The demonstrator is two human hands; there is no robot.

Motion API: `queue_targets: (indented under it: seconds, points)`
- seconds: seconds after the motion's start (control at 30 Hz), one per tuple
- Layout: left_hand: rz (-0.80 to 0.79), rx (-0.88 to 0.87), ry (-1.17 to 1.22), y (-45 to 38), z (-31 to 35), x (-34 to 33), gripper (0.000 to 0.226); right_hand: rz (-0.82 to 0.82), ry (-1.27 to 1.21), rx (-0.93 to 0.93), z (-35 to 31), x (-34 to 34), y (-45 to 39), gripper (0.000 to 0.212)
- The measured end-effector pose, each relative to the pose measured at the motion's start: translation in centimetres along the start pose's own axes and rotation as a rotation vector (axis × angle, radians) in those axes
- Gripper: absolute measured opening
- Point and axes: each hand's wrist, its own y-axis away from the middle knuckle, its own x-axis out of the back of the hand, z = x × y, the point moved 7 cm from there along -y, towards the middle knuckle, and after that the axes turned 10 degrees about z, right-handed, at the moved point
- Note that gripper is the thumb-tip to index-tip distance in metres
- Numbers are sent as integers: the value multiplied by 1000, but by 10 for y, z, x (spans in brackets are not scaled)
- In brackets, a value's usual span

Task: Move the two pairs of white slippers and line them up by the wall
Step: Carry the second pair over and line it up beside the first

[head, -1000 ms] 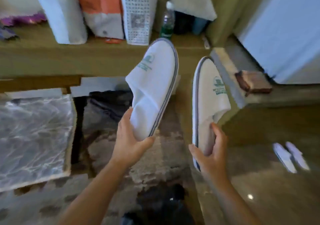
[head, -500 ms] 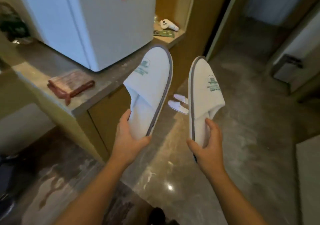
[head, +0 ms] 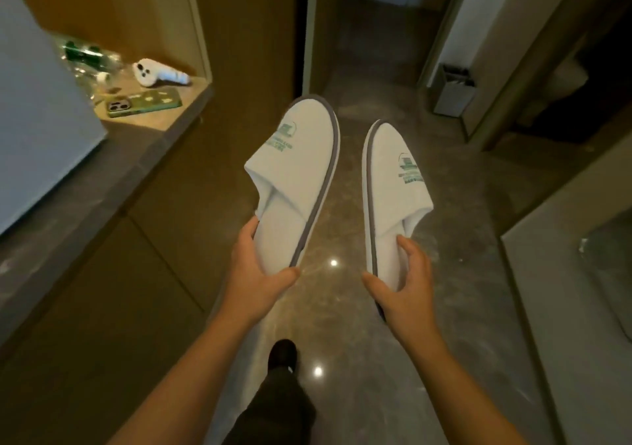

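Left hand [head: 254, 282] gripping heel of one white slipper [head: 295, 174], right hand [head: 407, 285] gripping the other [head: 393, 198], both held toes forward above glossy floor [head: 427, 359]. Phone [head: 143, 102] on counter [head: 102, 170] at left.

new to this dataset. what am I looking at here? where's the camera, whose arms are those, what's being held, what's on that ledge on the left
There is no robot here: a person does the job with bare hands. The one camera sits on the person's head and looks forward and down, so the arms reach in from the bottom edge and one foot shows below.

The left hand grips one white slipper by its heel end, and the right hand grips the other slipper the same way. Both slippers are in the air, toes pointing away, with green print on top and grey trim.

Below is a glossy stone floor leading to a doorway. On the ledge at left lie a phone in a green case and a white controller-like object; the green items behind are too blurred to name. A small bin stands at the right.
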Motion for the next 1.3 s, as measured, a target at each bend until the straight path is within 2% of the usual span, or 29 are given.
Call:
queue_targets:
  seconds: [0.2, 0.43, 0.5, 0.6, 0.77, 0.93, 1.2, 1.3]
  points:
    - [-96, -52, -49, -145, 40, -67, 92, 113, 16, -23, -3, -23, -139, 69]
    - [-182, -24, -84, -257, 62, -155, 88, 152, 2, -111, 30, -32, -264, 70]
    - [-163, -3, -126, -286, 59, -180, 89, 144, 13, -116, 46, -34, -307, 70]
    - [-51, 33, -164, -333, 61, -220, 94, 104, 39, -108, 73, -41, -383, 70]
    - [147, 164, -174, -414, 77, -292, 97, -78, 56, -79, 108, -57, -531, 72]
    - [255, 299, -211, -474, 75, -327, 95, -265, 111, -53, 119, -92, -647, 72]
    - [487, 536, -272, -559, 21, -340, 86, -559, 242, -7, 152, -217, -761, 74]
    - [511, 580, -261, -605, -7, -344, 85, -635, 247, -11, 172, -273, -796, 70]
